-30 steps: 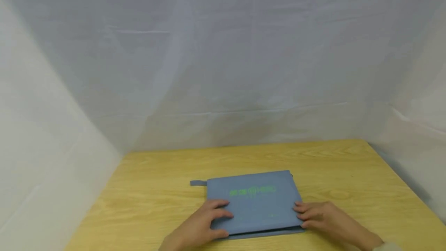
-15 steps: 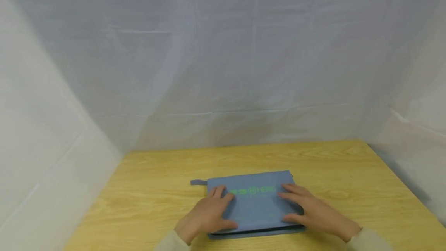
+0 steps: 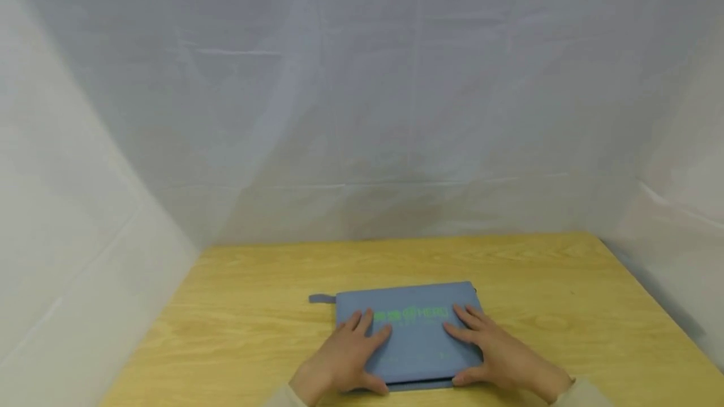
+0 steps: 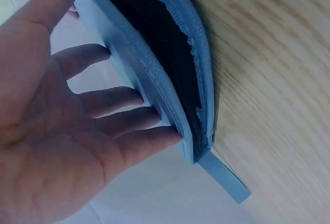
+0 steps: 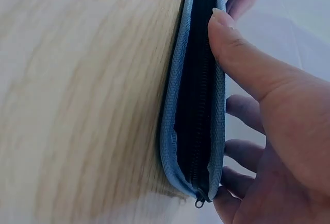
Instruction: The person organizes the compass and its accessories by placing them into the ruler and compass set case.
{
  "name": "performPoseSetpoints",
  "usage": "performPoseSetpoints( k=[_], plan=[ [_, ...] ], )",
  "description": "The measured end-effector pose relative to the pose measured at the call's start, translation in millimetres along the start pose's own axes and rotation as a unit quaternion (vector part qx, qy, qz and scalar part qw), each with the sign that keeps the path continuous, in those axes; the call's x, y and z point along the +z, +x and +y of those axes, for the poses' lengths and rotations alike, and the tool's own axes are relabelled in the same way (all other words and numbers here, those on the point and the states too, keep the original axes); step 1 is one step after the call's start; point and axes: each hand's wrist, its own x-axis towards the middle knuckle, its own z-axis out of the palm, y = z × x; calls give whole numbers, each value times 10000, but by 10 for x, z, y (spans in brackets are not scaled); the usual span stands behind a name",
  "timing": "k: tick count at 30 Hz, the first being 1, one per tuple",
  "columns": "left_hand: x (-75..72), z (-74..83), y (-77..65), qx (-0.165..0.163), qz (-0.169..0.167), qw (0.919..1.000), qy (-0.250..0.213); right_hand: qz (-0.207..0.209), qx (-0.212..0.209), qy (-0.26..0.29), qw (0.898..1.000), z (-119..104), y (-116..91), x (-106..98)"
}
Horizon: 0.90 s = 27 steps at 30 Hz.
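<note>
Two hands on one pouch, that's basically the whole scene. A blue-grey zip pouch (image 3: pixel 410 331) with green lettering lies flat on a wooden table (image 3: pixel 237 306), near the front edge and roughly centred, its little pull tab (image 3: pixel 321 298) sticking out to the left. The left hand (image 3: pixel 351 357) rests on the pouch's left part, fingers spread and mostly straight on the top face, thumb down at the near edge. The right hand (image 3: pixel 498 350) mirrors it on the right part, fingers flat on the fabric, thumb also at the near edge. Neither one is clenched or really gripping; I'd say both are just laid flat and pressing, probably to keep the pouch pinned and flat on the wood. From the left wrist view you can see the zip side of the pouch (image 4: pixel 170 64) gaping open, dark lining showing inside, with the left hand's fingers (image 4: pixel 103 100) lying straight along the upper panel. The right wrist view shows the same open mouth (image 5: pixel 198 95) from the other end, with the zip slider (image 5: pixel 198 202) sitting at that corner and the right thumb (image 5: pixel 242 59) resting on the upper lip of the opening. So the open edge faces the person, which fits both thumbs sitting right there. Behind it all hangs a pale sheet backdrop (image 3: pixel 362 112).
</note>
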Motion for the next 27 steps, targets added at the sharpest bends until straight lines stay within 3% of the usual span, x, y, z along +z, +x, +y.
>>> performPoseSetpoints(
  k=[7,22,27],
  plan=[
    [-27,8,14,-147,-23,9998,-109,127,52,-118,9998,-3,38,-13],
    [-13,-256,219,-59,220,9990,-377,136,252,121,9995,119,286,-36],
    [-78,-257,273,-191,106,9984,-515,209,282,209,9992,118,317,-61]
  ],
)
